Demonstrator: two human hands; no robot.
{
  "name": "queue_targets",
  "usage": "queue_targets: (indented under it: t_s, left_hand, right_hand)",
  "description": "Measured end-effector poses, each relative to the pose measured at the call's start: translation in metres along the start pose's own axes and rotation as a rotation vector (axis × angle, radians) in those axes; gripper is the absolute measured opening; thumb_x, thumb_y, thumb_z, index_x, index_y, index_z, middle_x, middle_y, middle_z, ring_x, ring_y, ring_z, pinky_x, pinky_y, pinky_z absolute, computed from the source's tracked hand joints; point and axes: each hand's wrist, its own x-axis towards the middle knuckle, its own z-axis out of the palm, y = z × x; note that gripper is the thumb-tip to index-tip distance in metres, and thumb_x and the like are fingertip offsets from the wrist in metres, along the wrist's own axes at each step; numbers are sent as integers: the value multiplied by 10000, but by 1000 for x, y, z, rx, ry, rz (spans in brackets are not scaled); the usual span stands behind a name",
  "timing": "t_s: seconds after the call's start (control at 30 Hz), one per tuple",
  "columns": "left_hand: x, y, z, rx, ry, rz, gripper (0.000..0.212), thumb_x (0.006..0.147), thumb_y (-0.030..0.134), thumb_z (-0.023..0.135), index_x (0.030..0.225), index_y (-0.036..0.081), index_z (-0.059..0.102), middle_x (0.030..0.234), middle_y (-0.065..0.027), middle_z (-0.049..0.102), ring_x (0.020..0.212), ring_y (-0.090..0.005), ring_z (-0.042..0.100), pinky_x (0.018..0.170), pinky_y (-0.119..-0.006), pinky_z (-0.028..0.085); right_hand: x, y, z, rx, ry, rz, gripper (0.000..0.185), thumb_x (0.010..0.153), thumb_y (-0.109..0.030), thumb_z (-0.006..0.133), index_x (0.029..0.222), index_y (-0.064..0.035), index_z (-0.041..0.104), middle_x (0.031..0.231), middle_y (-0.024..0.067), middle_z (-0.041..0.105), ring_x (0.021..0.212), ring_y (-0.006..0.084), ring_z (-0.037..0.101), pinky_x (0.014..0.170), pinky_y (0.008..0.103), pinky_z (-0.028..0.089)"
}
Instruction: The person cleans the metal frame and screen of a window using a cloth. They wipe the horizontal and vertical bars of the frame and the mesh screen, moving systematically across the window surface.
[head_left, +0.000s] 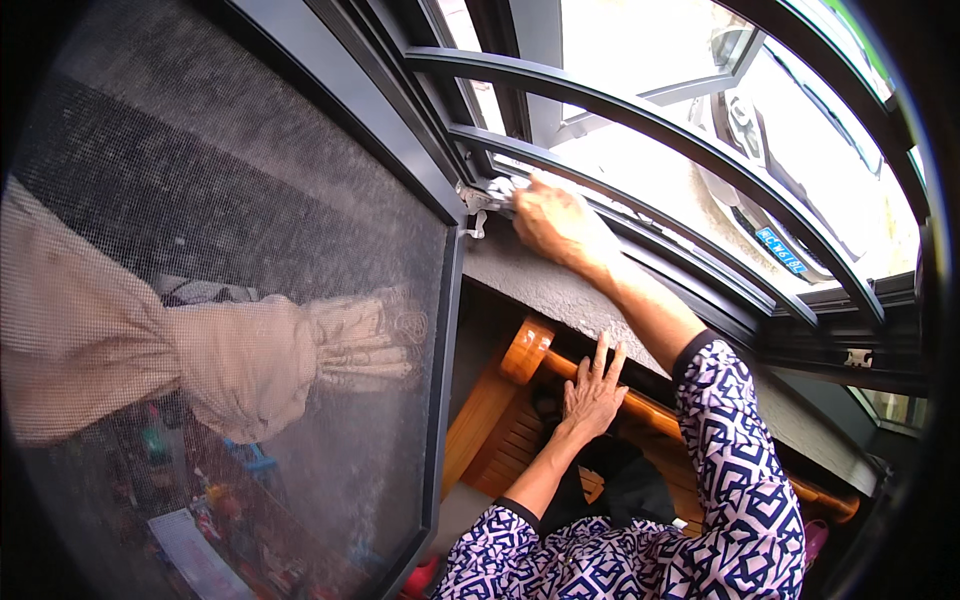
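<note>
My right hand (559, 221) reaches to the lower corner of the window frame (517, 161), its fingers closed on a crumpled pale cloth (504, 186). Beside the cloth is a metal hinge (476, 201) that joins the screen sash to the frame. My left hand (594, 397) lies with spread fingers across the top rail (652, 412) of a wooden bench; its fingertips point towards the rough sill (555, 281). To my left, the mesh screen sash (337, 225) stands swung inward.
Dark horizontal bars (637, 105) cross the window opening, with an outer glazed sash (660, 94) beyond them. A parked vehicle (795, 150) stands outside. Through the mesh, a tied beige curtain (240, 360) shows. The bench's rounded end (527, 349) sits close to the screen sash's edge.
</note>
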Motion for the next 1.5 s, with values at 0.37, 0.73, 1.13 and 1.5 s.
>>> queue_targets:
  t_s: [0.37,0.73,1.13,1.5]
  left_hand:
    - [-3,-5,4,17,14,8,681,858,293,586,1438,193,243,1540,-94,36,1243,-411,341,813,-568,417]
    - [-2,-8,11,38,52,20,731,848,308,603,1455,217,206,1545,-73,26,1217,-398,368,789,-559,429]
    - [-3,-9,13,75,49,34,687,860,319,582,1443,211,235,1545,-80,12,1206,-397,378,779,-571,425]
    - [-1,0,0,21,38,32,761,836,294,610,1465,234,185,1547,-72,9,1195,-402,400,789,-585,437]
  right_hand:
    - [26,-27,-13,-205,-165,-100,203,892,-103,443,961,46,562,798,157,601,698,266,635,636,351,552]
    - [35,-13,33,-88,34,-88,160,840,-109,483,892,-42,620,887,151,581,770,260,617,575,383,518]
    - [35,-12,72,-179,235,-111,225,792,-156,549,976,-60,633,977,82,508,964,244,497,790,395,431]
    - [7,5,42,212,423,1,215,837,-113,538,1045,-68,566,872,179,541,749,318,606,627,389,526]
